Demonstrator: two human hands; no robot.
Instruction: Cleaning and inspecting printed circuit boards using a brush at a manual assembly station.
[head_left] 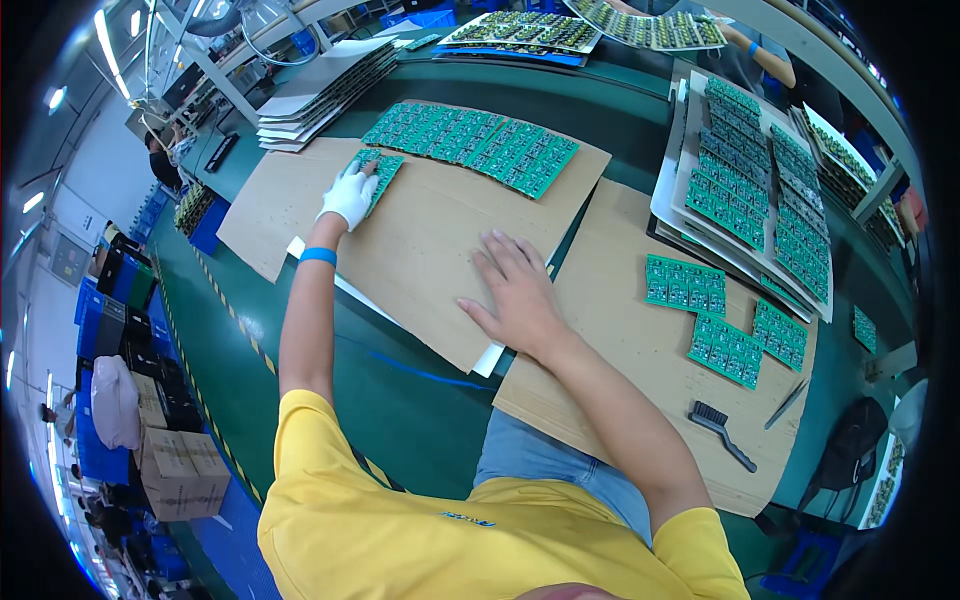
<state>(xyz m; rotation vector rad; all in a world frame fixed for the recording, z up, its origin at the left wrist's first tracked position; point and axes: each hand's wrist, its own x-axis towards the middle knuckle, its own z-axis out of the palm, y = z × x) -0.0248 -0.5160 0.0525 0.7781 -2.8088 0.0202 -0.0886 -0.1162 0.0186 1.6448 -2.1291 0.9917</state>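
Left hand [349, 193], in a white glove, rests on a green circuit board [376, 176] at the far left of the cardboard sheet [420, 250]; fingers look curled on the board's edge, hard to tell whether they grip it. Right hand [518, 290], bare, lies flat on the same sheet nearer in, fingers spread, holding nothing. Row of boards [470, 145] lies just beyond. Black brush [720, 432] sits near right, well apart.

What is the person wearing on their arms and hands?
The left hand wears a white glove, with a blue band around the wrist. The right hand is bare. Both forearms are uncovered below short yellow shirt sleeves.
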